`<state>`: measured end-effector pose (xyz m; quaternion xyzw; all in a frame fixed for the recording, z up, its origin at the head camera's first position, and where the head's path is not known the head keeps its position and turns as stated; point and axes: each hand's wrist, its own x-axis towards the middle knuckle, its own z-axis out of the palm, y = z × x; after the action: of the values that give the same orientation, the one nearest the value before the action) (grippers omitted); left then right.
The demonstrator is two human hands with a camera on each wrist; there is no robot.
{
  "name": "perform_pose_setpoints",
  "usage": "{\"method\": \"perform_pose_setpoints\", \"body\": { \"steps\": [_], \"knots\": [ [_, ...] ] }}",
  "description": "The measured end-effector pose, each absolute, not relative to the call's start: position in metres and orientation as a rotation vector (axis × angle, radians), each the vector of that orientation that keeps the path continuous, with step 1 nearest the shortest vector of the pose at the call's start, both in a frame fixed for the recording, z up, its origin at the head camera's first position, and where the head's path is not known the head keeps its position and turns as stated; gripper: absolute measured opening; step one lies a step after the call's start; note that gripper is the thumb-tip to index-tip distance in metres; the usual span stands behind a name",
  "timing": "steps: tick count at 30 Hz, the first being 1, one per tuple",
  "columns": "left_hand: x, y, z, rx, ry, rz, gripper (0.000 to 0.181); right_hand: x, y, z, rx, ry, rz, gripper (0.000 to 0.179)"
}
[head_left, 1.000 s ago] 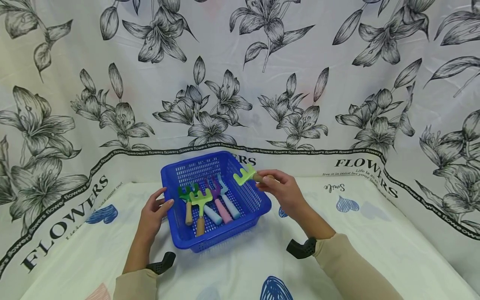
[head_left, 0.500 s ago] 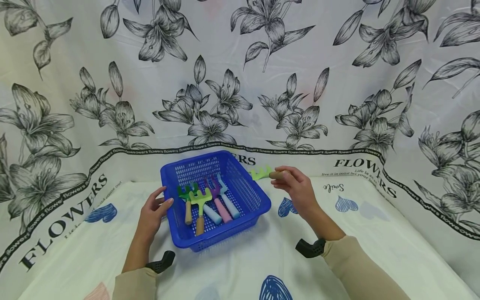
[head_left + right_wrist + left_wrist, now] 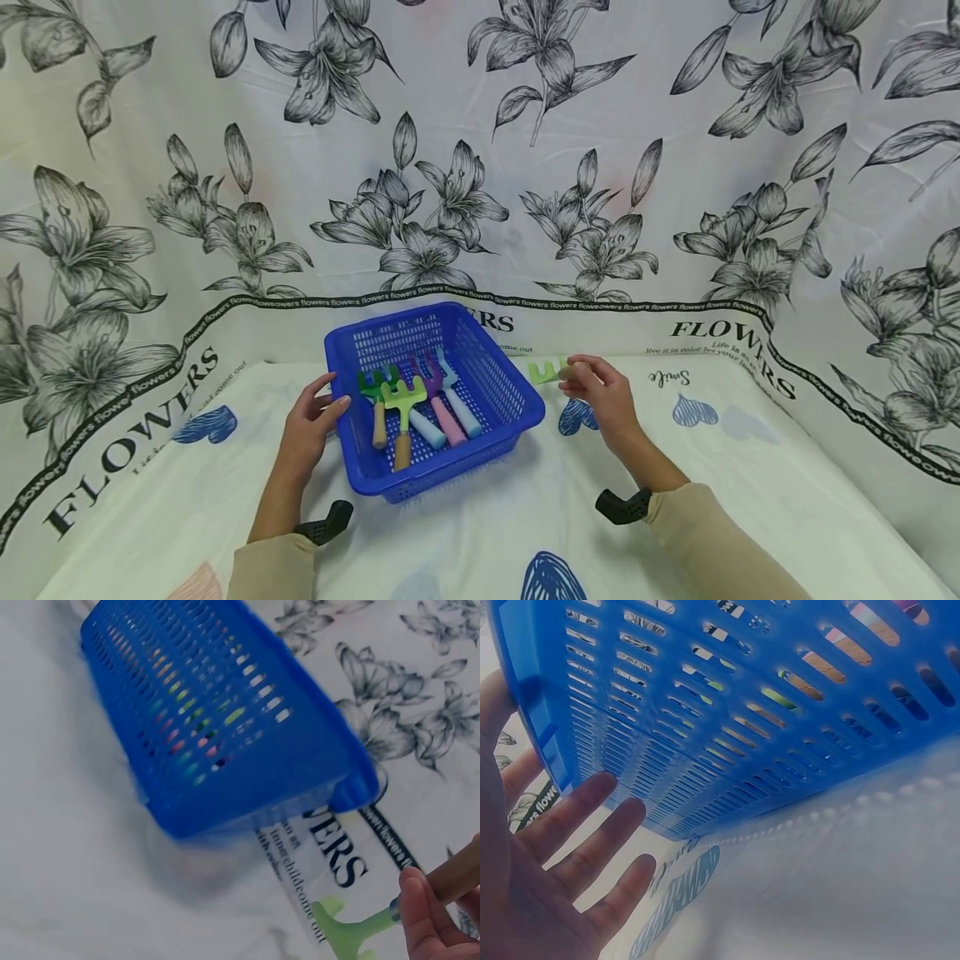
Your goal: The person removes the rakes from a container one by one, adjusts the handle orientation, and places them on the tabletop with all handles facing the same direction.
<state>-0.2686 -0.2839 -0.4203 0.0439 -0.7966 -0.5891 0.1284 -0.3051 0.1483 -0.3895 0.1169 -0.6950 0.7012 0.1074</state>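
My right hand (image 3: pixel 609 404) grips a small garden hand rake by its wooden handle (image 3: pixel 454 876), right of the blue plastic basket (image 3: pixel 450 468). Its light-green tined head (image 3: pixel 544 372) points left, close over the cloth. At the basket's left rim is my left hand (image 3: pixel 303 425), thumb over the edge. The left wrist view shows its other fingers (image 3: pixel 592 859) spread along the outside wall. Inside the basket lie a light-green rake (image 3: pixel 402 400), a dark-green rake (image 3: pixel 378 421), a purple rake with a pink handle (image 3: pixel 448 421) and a light-blue rake (image 3: pixel 463 410).
Another light-blue handle (image 3: pixel 426 427) lies in the basket, its head partly hidden under the green rakes. White printed cloth (image 3: pixel 465 542) covers the table. Behind it hangs a flower-patterned curtain (image 3: pixel 480 167).
My right hand has carried the light-green rake from over the basket's right side out to the right, then lowered it toward the cloth. The left hand and basket have stayed in place.
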Motion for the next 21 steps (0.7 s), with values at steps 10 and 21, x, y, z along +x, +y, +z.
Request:
{"method": "perform_pose_setpoints", "body": {
  "steps": [10,21],
  "knots": [
    [-0.269,-0.283,-0.42,0.138,-2.31,-1.706,0.07,-0.31,0.154,-0.414,0.371,-2.105,1.962,0.044],
    [-0.27,-0.284,-0.422,0.132,-2.298,-1.701,0.071,-0.315,0.159,-0.427,0.485,-2.201,2.003,0.038]
  ]
}}
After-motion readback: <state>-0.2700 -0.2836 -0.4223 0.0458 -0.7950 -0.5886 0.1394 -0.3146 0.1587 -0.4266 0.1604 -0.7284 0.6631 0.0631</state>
